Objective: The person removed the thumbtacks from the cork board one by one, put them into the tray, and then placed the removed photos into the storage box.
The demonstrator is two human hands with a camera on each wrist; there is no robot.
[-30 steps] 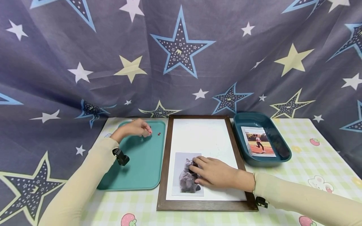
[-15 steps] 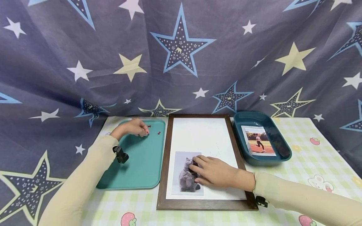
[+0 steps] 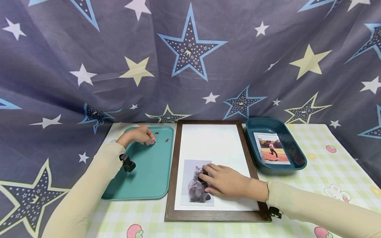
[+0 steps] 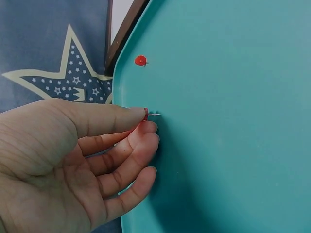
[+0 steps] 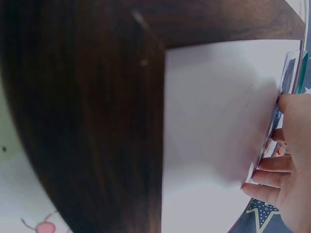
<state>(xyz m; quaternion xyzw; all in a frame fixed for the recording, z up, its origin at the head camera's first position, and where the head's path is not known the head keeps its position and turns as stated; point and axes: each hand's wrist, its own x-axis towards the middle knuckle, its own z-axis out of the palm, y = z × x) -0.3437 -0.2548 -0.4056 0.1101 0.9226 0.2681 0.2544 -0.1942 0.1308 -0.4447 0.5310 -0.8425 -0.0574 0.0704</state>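
My left hand [image 3: 138, 135] is over the upper part of the green tray [image 3: 146, 178]. Thumb and fingertips pinch a red push pin [image 4: 146, 112], whose metal point sticks out past them in the left wrist view. Two more red push pins, a farther one [image 3: 157, 133] and a nearer one [image 3: 167, 140], lie on the tray beside that hand. My right hand [image 3: 227, 181] rests with spread, relaxed fingers on a photo of a grey cat [image 3: 194, 191]. Partly covered by these fingers, the photo lies at the lower left of a white board [image 3: 211, 142] with a brown wooden frame [image 3: 217, 216].
Right of the board stands a dark teal basin [image 3: 293, 145] holding a photo of a runner [image 3: 272, 150]. A green checked cloth [image 3: 318, 172] covers the table. Behind it hangs a dark curtain [image 3: 238, 66] printed with stars.
My left hand has drawn slightly left with the pinched push pin, and the farther push pin on the tray now shows fully. My right hand has stayed still on the cat photo.
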